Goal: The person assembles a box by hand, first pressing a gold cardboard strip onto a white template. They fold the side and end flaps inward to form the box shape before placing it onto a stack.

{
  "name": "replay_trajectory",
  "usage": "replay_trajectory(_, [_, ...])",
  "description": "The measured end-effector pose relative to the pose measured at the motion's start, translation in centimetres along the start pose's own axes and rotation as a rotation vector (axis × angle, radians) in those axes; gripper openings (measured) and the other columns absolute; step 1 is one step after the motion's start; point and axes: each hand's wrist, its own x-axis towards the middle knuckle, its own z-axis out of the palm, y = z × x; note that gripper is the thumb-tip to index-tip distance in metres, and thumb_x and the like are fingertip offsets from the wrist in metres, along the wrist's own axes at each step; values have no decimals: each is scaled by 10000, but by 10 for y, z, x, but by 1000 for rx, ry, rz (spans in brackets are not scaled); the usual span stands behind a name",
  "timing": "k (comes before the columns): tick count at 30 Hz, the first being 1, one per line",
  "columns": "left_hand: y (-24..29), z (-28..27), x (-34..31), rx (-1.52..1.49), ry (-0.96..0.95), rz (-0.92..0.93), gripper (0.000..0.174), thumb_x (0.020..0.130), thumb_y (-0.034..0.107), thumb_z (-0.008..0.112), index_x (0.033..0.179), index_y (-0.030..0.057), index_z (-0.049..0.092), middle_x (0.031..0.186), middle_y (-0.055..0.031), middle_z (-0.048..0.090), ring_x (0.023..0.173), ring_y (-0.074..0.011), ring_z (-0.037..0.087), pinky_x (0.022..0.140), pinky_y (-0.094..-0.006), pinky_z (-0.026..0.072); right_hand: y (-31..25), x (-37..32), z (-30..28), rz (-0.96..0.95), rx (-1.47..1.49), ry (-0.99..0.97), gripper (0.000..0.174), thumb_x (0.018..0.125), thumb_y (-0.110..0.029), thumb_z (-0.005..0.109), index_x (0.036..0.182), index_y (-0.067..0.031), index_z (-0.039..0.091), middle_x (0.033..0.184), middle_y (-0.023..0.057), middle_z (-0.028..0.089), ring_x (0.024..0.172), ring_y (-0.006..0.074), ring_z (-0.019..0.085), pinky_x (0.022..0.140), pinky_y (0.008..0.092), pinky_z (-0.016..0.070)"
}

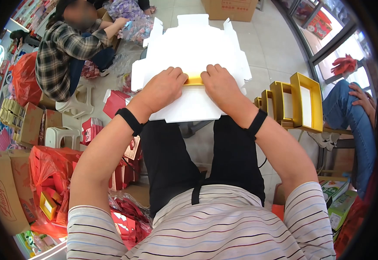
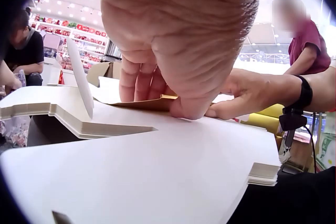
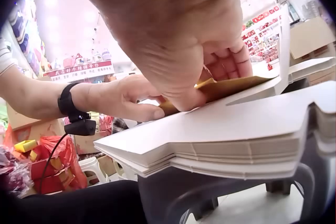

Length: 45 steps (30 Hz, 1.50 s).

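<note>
A stack of die-cut white card sheets (image 1: pixel 189 47) lies in front of me on a dark grey stool (image 3: pixel 178 190). On the top sheet, a flap along the near side is turned up and shows its gold face (image 1: pixel 193 80). My left hand (image 1: pixel 165 86) pinches this gold flap at its left part, thumb on the near side and fingers behind. My right hand (image 1: pixel 220 84) pinches the same flap further right. In the right wrist view, the gold flap (image 3: pixel 236 88) leans up between thumb and fingers. Notched edges of several stacked sheets (image 3: pixel 236 155) show below it.
Gold open boxes (image 1: pixel 306 102) of several sizes stand at the right, beside a seated person's jeans leg (image 1: pixel 345 108). Another person in a plaid shirt (image 1: pixel 61 56) crouches at the left. White plastic stools (image 1: pixel 62 136) and a red plastic bag (image 1: pixel 52 173) stand on the left.
</note>
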Motion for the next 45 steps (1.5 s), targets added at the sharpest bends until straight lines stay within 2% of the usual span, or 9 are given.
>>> replay_trajectory(5, [3, 13, -2, -37, 67, -96, 136, 890, 80, 655, 1016, 57, 699, 915, -112, 639, 913, -303, 656, 828, -443, 560, 1, -5, -6, 15, 110, 38, 95, 825, -8, 664, 915, -34, 652, 945, 125, 637, 938, 291, 623, 845, 398, 504])
replay_trajectory(11, [41, -3, -17, -134, 79, -152, 197, 922, 54, 676, 1118, 55, 695, 923, -129, 663, 918, -342, 656, 810, -460, 554, 2, -23, -24, 59, 214, -2, 132, 843, 1, 640, 966, -45, 647, 932, 113, 649, 919, 304, 633, 810, 410, 499])
replay_trajectory(18, [26, -11, 7, -429, -200, -611, 243, 1048, 208, 609, 1204, 23, 632, 1060, -180, 699, 1032, -379, 678, 891, -470, 550, 20, -10, -7, 271, 354, -56, 169, 888, -13, 641, 1057, -25, 647, 984, 157, 676, 856, 356, 663, 818, 471, 555])
replay_trajectory(24, [28, 1, 11, -286, -136, -651, 290, 1027, 236, 650, 1226, 25, 637, 1234, -192, 652, 1065, -383, 672, 908, -463, 546, 23, -8, -3, 260, 261, 4, 233, 905, -79, 696, 1126, -16, 658, 1081, 194, 654, 971, 350, 650, 872, 476, 558])
replay_trajectory(30, [39, 15, 3, 86, 149, -450, 280, 970, 223, 705, 1205, 75, 666, 1228, -124, 643, 1140, -323, 633, 946, -442, 509, 14, -14, -7, 179, 3, 97, 298, 881, -61, 665, 1167, 21, 643, 1159, 187, 649, 1090, 354, 630, 992, 492, 526])
replay_trajectory(33, [44, 17, 0, 33, 67, -236, 337, 932, 194, 734, 1241, 77, 667, 1251, -117, 634, 1141, -316, 625, 957, -447, 490, -7, -29, -4, 17, 188, 212, 350, 885, -35, 627, 1222, 61, 631, 1271, 233, 648, 1193, 398, 622, 1062, 486, 507])
replay_trajectory(35, [55, 23, -8, -65, 50, -236, 438, 943, 167, 707, 1356, 47, 623, 1364, -150, 616, 1286, -353, 590, 1065, -494, 469, -30, -41, 1, 36, 292, 112, 465, 906, -40, 630, 1342, 115, 586, 1404, 284, 606, 1356, 435, 562, 1184, 492, 441])
replay_trajectory(38, [79, 16, -19, -145, 55, -274, 477, 1030, 194, 624, 1462, 6, 553, 1516, -201, 558, 1461, -392, 490, 1206, -549, 380, -31, -47, -7, 43, 312, 80, 487, 943, -75, 632, 1382, 122, 560, 1440, 293, 579, 1404, 432, 530, 1224, 502, 401])
replay_trajectory(45, [83, 24, -20, 27, 10, -277, 536, 1059, 272, 614, 1497, -21, 516, 1572, -230, 507, 1479, -405, 465, 1202, -566, 369, -21, -48, -1, 46, 322, 19, 508, 961, -112, 630, 1407, 115, 546, 1488, 295, 544, 1446, 436, 490, 1248, 520, 366])
